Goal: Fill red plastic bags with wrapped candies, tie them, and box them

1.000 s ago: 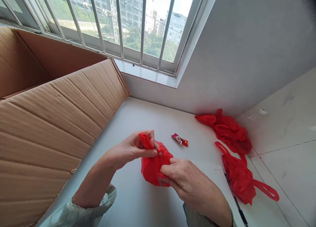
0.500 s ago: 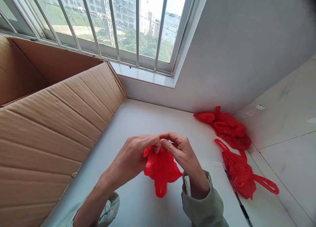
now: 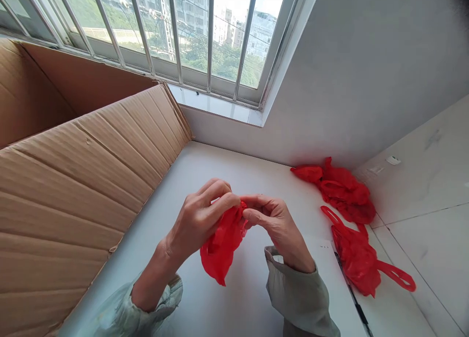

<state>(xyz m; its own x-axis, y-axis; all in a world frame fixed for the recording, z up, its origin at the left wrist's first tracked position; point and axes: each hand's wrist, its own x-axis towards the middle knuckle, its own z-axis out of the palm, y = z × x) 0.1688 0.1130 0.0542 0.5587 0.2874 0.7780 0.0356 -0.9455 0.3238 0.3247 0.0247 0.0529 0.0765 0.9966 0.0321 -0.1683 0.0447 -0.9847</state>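
Observation:
A crumpled red plastic bag hangs from my two hands over the white tabletop. My left hand is closed, its thumb and fingers pinching the gathered top of the bag. Close beside it, my right hand pinches the same bunched top edge between thumb and fingertips. The bag's lower end dangles to a point below my left fingers. What lies inside the folds, if anything, is hidden.
A large open cardboard box stands on the left. Two crumpled red bags, a rear one and a nearer one, lie at the right wall. A black pen lies beside the nearer one. A barred window is behind.
My left hand has turned and lifted slightly. The bag has swung left, and its loop handle no longer hangs down in the middle. The view has shifted a little.

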